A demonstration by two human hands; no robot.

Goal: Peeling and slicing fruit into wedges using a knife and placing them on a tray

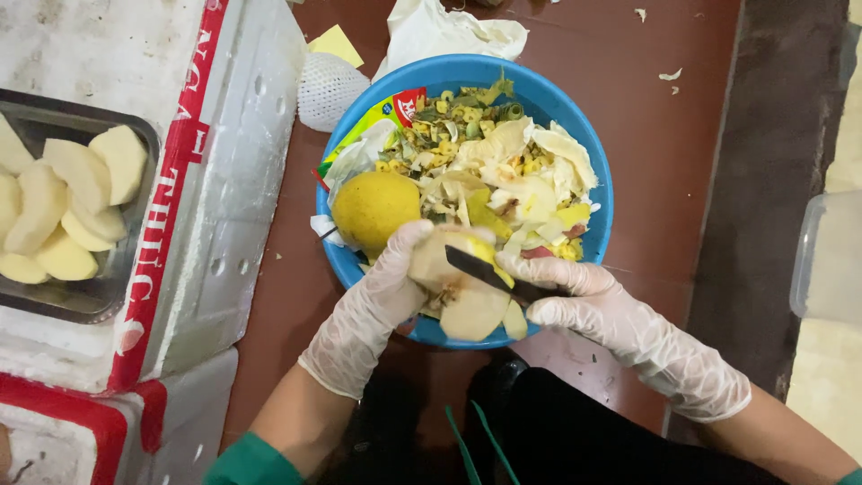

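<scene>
Half-peeled pear (462,292) gripped in gloved left hand (382,301), held over near rim of blue bowl (593,162) of peelings; dark knife (485,272) clasped in gloved right hand (593,310), blade laid against pear; whole yellow pear (373,208) just beyond left hand

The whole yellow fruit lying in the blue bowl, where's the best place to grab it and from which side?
Grip the whole yellow fruit around its rounded middle, coming from above and from the bowl's left rim. Its top and left flank are bare there. Peelings crowd its right side, and the gloved left hand, holding the half-peeled fruit, blocks the near side.
</scene>
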